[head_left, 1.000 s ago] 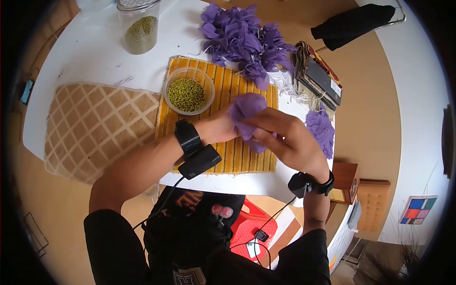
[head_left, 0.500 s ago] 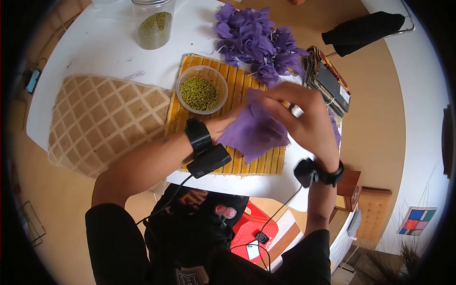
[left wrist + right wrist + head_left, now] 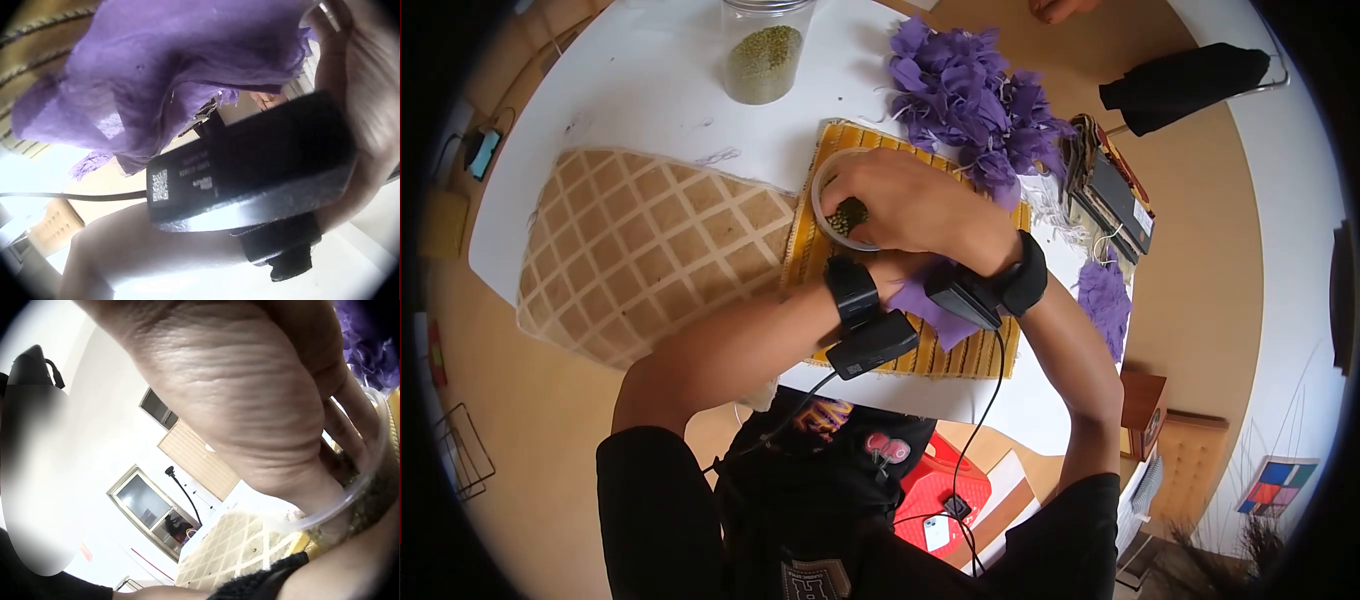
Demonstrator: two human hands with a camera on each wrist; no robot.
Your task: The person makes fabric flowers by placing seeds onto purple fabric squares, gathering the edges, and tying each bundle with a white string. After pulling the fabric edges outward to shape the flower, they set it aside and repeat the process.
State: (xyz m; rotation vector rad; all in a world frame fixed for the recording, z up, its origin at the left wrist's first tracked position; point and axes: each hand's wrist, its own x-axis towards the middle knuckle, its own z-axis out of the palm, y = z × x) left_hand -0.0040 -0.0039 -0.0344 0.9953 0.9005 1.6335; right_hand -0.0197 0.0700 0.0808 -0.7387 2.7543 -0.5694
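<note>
My right hand [image 3: 915, 205] reaches over my left wrist into a clear round bowl [image 3: 816, 192] of green mung beans [image 3: 850, 215]. Its fingers point down inside the rim in the right wrist view, thumb and fingers apart with beans between them. My left hand [image 3: 375, 94], mostly covered by the right arm in the head view, holds a piece of purple cloth [image 3: 187, 56]. That cloth drapes and hangs below the hand, over the yellow striped mat [image 3: 990, 350]. The left fingertips are hidden by the cloth.
A heap of purple cloth pieces [image 3: 970, 100] lies beyond the mat, near stacked books [image 3: 1115, 195]. A jar [image 3: 763, 60] of green beans stands at the back. A tan lattice-patterned cloth [image 3: 650, 250] covers the left side. Another purple piece [image 3: 1105, 300] lies at the right edge.
My right hand has let go of the purple cloth and moved left across my left wrist into the bowl. The cloth, spread out half a second ago, stays with my left hand.
</note>
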